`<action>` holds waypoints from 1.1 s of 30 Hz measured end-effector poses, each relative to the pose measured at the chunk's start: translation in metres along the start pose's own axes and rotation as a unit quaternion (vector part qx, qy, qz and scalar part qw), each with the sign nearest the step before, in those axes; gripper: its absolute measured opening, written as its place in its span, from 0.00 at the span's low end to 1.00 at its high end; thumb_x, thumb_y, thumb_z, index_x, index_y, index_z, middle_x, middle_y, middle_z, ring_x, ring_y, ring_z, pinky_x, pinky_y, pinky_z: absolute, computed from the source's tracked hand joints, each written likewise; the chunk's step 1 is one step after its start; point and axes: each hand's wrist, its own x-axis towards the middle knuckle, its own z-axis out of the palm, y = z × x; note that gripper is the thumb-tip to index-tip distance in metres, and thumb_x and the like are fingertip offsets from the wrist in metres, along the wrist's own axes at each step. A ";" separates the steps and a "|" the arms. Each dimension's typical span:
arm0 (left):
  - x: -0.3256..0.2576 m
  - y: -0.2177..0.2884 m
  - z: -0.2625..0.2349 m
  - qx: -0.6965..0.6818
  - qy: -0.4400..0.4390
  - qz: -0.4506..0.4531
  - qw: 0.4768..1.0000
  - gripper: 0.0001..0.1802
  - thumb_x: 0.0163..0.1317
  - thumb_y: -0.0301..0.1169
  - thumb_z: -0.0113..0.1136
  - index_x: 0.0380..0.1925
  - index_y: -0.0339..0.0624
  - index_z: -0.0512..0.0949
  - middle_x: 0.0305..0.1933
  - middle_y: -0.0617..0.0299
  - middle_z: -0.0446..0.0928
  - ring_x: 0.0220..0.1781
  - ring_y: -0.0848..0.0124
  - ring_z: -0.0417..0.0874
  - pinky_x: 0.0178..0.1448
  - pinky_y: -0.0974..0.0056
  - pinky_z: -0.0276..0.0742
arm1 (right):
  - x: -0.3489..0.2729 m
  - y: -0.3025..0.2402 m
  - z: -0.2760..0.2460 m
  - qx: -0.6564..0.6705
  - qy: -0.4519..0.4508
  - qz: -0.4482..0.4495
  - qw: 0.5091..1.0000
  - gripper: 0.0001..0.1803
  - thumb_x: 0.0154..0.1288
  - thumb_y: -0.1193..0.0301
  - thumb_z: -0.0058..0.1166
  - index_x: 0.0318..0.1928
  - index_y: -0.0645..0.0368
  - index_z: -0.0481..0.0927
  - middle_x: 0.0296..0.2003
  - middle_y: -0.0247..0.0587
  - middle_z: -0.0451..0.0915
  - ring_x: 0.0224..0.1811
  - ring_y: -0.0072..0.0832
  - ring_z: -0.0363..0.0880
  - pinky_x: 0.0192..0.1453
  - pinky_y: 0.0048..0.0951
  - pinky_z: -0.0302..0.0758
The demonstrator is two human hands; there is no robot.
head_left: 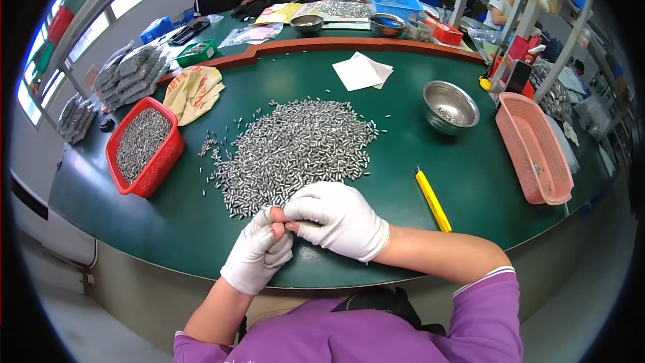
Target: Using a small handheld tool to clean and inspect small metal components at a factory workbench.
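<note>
Left hand (pixel 261 252) and right hand (pixel 339 218) met, bare fingertips (pixel 277 214) pinched; whether they held a piece, couldn't tell. Metal pieces (pixel 295 151) lay heaped just beyond; a knuckle brush might scatter some. Yellow knife (pixel 432 199) beside right forearm (pixel 443 251): possible snag. Green table (pixel 393 191) open rightward, edge close below.
</note>
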 end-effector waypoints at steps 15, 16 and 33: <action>0.007 0.003 0.009 0.002 0.036 0.033 0.999 0.08 0.70 0.33 0.57 0.41 0.42 0.72 0.19 0.73 0.59 0.16 0.83 0.54 0.21 0.75 0.51 | -0.002 0.005 -0.009 -0.082 -0.023 -0.003 0.996 0.16 0.51 0.74 0.61 0.44 0.50 0.82 0.34 0.37 0.82 0.34 0.39 0.81 0.38 0.37 0.78; 0.007 0.003 0.010 0.013 0.039 0.027 0.999 0.08 0.70 0.33 0.56 0.42 0.42 0.72 0.19 0.73 0.59 0.17 0.83 0.55 0.22 0.76 0.51 | -0.002 0.005 -0.008 -0.078 -0.043 -0.014 0.996 0.17 0.51 0.75 0.61 0.44 0.51 0.82 0.34 0.37 0.82 0.34 0.39 0.81 0.37 0.38 0.78; 0.002 -0.003 0.003 -0.042 0.058 0.071 0.995 0.09 0.73 0.38 0.49 0.40 0.46 0.70 0.25 0.64 0.66 0.18 0.79 0.57 0.25 0.73 0.54 | -0.002 0.021 -0.009 -0.296 -0.119 0.054 0.946 0.07 0.52 0.72 0.63 0.34 0.49 0.84 0.29 0.34 0.78 0.32 0.37 0.78 0.35 0.37 0.77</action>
